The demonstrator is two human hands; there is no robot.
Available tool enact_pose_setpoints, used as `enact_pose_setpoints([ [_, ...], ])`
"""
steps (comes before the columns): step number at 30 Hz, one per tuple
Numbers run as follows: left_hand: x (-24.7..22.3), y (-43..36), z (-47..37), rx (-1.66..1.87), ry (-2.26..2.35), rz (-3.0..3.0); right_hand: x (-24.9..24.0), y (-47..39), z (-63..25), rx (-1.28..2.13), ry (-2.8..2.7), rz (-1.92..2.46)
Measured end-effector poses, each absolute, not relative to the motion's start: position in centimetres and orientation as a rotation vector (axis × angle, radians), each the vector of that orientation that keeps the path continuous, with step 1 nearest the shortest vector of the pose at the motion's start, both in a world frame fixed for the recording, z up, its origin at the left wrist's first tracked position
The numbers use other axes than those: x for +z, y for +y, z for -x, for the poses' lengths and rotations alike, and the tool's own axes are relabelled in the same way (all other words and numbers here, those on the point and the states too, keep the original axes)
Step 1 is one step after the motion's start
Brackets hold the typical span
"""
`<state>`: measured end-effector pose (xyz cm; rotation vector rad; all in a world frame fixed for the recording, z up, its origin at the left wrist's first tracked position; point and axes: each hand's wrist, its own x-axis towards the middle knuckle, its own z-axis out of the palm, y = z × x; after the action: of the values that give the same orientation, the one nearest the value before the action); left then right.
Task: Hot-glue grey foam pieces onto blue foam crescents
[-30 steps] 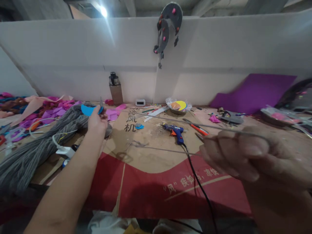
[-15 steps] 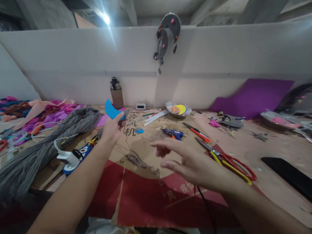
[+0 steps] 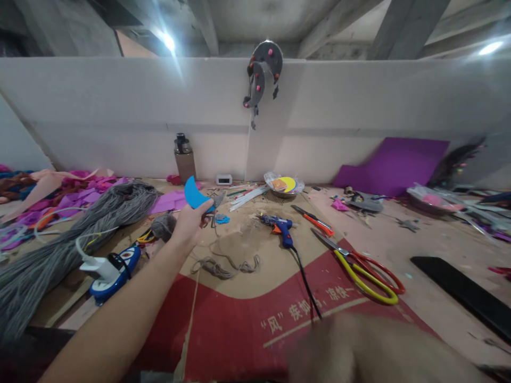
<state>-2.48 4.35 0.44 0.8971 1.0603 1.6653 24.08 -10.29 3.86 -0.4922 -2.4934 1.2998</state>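
Note:
My left hand [image 3: 189,221] is closed on a blue crescent-shaped piece [image 3: 195,192], which sticks up above the thumb. A tuft of grey yarn [image 3: 219,199] shows just beyond the fingertips, and a strand runs down from there to a loose tangle of yarn [image 3: 223,267] on the cardboard [image 3: 255,287]. Low in the view, my right hand [image 3: 339,348] is smeared by motion, so its fingers cannot be made out. It is nearest to the black cord of a blue glue gun [image 3: 284,230]. Left of the gun lies a small blue piece [image 3: 222,218].
Red-and-yellow scissors [image 3: 359,266], a utility knife [image 3: 313,219] and a black phone-like slab [image 3: 459,292] lie to the right. A grey yarn hank [image 3: 91,239] and a blue power strip [image 3: 115,274] are left. A bottle [image 3: 184,159] stands behind.
My right hand has dropped from above the cardboard to the bottom edge, uncovering the glue gun. My left hand keeps the blue crescent, now tilted differently. The view has shifted slightly.

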Motion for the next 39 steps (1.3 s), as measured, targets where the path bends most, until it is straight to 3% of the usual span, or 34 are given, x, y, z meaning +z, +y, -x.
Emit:
enact_pose_setpoints([
  [4, 0.5, 3.6, 1.6, 1.637, 0.969, -0.967, 7.1, -8.0, -22.2, 1.016, -1.989, 0.848],
  [8, 1.0, 2.4, 0.5, 1.568, 0.894, -1.021, 4.9, -3.1, -19.4, 0.864, -1.676, 1.030],
  [16, 0.8, 1.1, -1.1, 1.400, 0.895, -1.085, 0.2, 0.5, -16.3, 1.236, -1.417, 0.878],
  [39, 0.5, 1.7, -0.1, 1.088, 0.902, -0.955, -0.6, 0.6, -17.7, 1.539, -1.224, 0.764],
])
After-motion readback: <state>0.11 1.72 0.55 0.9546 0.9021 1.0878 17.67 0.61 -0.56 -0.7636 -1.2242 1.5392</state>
